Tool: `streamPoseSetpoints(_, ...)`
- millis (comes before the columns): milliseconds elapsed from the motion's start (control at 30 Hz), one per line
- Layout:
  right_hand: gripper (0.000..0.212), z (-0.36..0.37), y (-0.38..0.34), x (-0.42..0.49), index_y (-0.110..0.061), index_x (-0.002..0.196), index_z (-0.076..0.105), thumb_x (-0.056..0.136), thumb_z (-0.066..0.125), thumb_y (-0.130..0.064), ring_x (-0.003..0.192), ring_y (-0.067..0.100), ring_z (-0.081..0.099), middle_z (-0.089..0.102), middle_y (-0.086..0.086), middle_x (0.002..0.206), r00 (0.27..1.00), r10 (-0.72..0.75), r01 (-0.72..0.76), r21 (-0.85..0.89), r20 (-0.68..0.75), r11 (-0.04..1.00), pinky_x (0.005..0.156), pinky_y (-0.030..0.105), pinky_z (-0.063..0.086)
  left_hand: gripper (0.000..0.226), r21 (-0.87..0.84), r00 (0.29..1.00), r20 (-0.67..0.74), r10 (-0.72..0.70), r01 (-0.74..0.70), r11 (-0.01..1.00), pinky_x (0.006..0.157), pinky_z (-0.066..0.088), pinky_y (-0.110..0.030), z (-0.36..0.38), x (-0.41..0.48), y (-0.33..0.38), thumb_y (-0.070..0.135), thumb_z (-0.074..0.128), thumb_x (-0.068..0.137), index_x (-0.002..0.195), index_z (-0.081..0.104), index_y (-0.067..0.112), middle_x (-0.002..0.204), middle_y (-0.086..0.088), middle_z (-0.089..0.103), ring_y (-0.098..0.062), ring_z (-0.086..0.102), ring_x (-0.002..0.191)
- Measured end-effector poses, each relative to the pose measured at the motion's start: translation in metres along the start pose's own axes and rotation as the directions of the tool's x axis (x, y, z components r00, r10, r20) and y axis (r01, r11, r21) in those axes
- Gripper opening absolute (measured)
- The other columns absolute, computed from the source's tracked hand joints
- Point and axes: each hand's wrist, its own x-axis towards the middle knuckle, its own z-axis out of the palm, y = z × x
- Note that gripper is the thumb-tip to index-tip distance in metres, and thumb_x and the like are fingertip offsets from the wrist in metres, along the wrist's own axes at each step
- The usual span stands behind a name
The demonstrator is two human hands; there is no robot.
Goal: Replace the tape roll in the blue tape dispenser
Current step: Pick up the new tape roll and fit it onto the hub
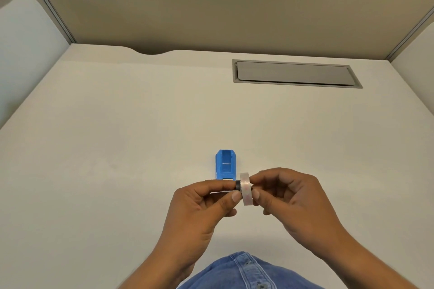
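The dispenser (225, 164) sits on the counter (141, 124) with its cradle bare, apparently left open so the roll can drop in from above. Just nearer than the dispenser and slightly to its right, the roll (246, 189) is held on edge in the air by both hands, probably so a dark hub (238, 185) can be seated in its core. The left hand (202, 204) is nearly closed, thumb and forefinger pinched on the hub at the roll's left face. The right hand (288, 197) is likewise curled, fingertips (255, 193) pressed on the roll's right face, steadying it.
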Motion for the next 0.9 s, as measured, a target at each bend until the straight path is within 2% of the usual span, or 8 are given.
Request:
streamPoseSetpoints(133, 0.027, -0.001, 0.001, 0.001, -0.025, 0.087, 0.077, 0.078, 0.076, 0.000, 0.069, 0.016, 0.072, 0.078, 0.000, 0.080, 1.000, -0.009, 0.009, -0.011, -0.028, 1.000, 0.055, 0.021, 0.054, 0.027, 0.003, 1.000, 0.022, 0.008, -0.008, 1.000, 0.067, 0.059, -0.023, -0.002, 0.001, 0.001, 0.030, 0.073, 0.071, 0.095, 0.081, 0.019, 0.096, -0.003, 0.080, -0.021, 0.074, 0.088)
streamPoseSetpoints(300, 0.022, 0.000, 0.000, 0.002, -0.028, 0.085, 0.079, 0.078, 0.077, -0.007, 0.070, 0.016, 0.071, 0.078, -0.003, 0.082, 1.000, -0.014, 0.013, -0.057, -0.024, 0.998, 0.056, 0.021, 0.054, 0.023, 0.048, 1.000, -0.012, 0.010, -0.010, 0.999, 0.064, 0.058, -0.021, -0.002, 0.002, 0.000, 0.030, 0.075, 0.068, 0.089, 0.081, 0.025, 0.090, 0.002, 0.081, -0.016, 0.076, 0.081)
streamPoseSetpoints(400, 0.019, -0.001, 0.000, 0.003, -0.029, 0.085, 0.079, 0.079, 0.077, -0.010, 0.069, 0.015, 0.069, 0.077, -0.003, 0.082, 1.000, -0.013, 0.012, -0.079, -0.015, 0.997, 0.057, 0.025, 0.056, 0.018, 0.113, 0.999, -0.030, 0.022, -0.018, 0.993, 0.064, 0.059, -0.022, -0.001, 0.003, -0.001, 0.031, 0.074, 0.072, 0.088, 0.081, 0.029, 0.087, 0.005, 0.080, -0.015, 0.075, 0.080)
streamPoseSetpoints(467, 0.020, -0.001, 0.000, 0.003, -0.029, 0.084, 0.078, 0.079, 0.077, -0.010, 0.068, 0.015, 0.069, 0.077, -0.003, 0.082, 1.000, -0.014, 0.012, -0.085, -0.019, 0.996, 0.058, 0.031, 0.058, 0.013, 0.191, 0.999, -0.033, 0.043, -0.036, 0.981, 0.065, 0.058, -0.023, -0.002, 0.004, -0.002, 0.026, 0.075, 0.078, 0.088, 0.080, 0.033, 0.087, 0.009, 0.080, -0.014, 0.073, 0.081)
streamPoseSetpoints(533, 0.019, 0.000, 0.001, 0.004, -0.029, 0.084, 0.078, 0.078, 0.078, -0.011, 0.068, 0.017, 0.069, 0.077, -0.004, 0.082, 1.000, -0.009, 0.007, -0.087, -0.029, 0.996, 0.060, 0.034, 0.060, 0.018, 0.246, 0.998, -0.045, 0.054, -0.041, 0.968, 0.065, 0.056, -0.021, -0.002, 0.006, -0.004, 0.019, 0.074, 0.082, 0.089, 0.079, 0.035, 0.086, 0.011, 0.079, -0.012, 0.071, 0.079)
streamPoseSetpoints(667, 0.018, 0.001, 0.005, 0.006, -0.028, 0.084, 0.078, 0.078, 0.078, -0.011, 0.070, 0.018, 0.072, 0.077, -0.003, 0.083, 0.999, 0.005, -0.007, -0.061, -0.034, 0.998, 0.060, 0.029, 0.060, 0.017, 0.313, 0.996, -0.049, 0.079, -0.059, 0.948, 0.067, 0.054, -0.019, -0.002, 0.010, -0.007, 0.017, 0.074, 0.084, 0.088, 0.079, 0.033, 0.088, 0.016, 0.077, -0.005, 0.069, 0.082)
streamPoseSetpoints(900, 0.020, 0.003, 0.018, 0.022, -0.034, 0.080, 0.077, 0.081, 0.077, -0.014, 0.064, 0.004, 0.064, 0.075, -0.013, 0.077, 0.997, 0.025, -0.036, -0.148, -0.077, 0.988, 0.057, 0.015, 0.050, 0.014, 0.395, 0.986, -0.060, 0.154, -0.119, 0.911, 0.062, 0.050, -0.014, -0.004, 0.028, -0.011, 0.015, 0.078, 0.081, 0.081, 0.078, 0.029, 0.085, 0.015, 0.071, -0.005, 0.064, 0.075)
